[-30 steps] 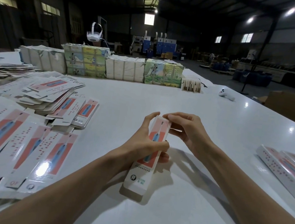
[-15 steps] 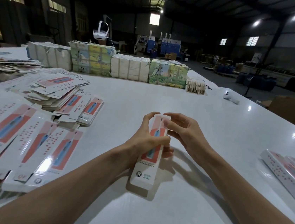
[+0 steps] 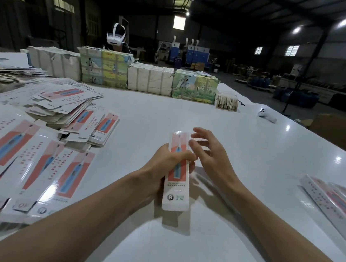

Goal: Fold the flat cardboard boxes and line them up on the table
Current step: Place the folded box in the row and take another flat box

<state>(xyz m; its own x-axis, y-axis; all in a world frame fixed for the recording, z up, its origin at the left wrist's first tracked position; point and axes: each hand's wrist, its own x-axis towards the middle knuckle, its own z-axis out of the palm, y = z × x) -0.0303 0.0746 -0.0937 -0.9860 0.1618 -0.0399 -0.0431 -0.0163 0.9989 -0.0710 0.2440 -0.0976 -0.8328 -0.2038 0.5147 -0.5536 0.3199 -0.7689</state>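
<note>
- Flat boxes (image 3: pixel 34 169): spread in loose piles along the desk (image 3: pixel 233 127) left edge.
- Left grip (image 3: pixel 163 166): fingers wrapped round the middle of the folded box (image 3: pixel 176 196), held over the desk's centre, toward the near edge.
- Right grip (image 3: pixel 212 157): fingers apart, holding nothing, just beside the box's far end.
- Finished boxes (image 3: pixel 331 205): lined up at the right edge.

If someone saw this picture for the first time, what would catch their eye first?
Dead centre, the left hand grips a slim folded box with a red and blue print over the white table, the right hand open beside its top end. A spread of flat boxes in the same print covers the left side, and finished boxes lie in a row at the right edge.
</note>
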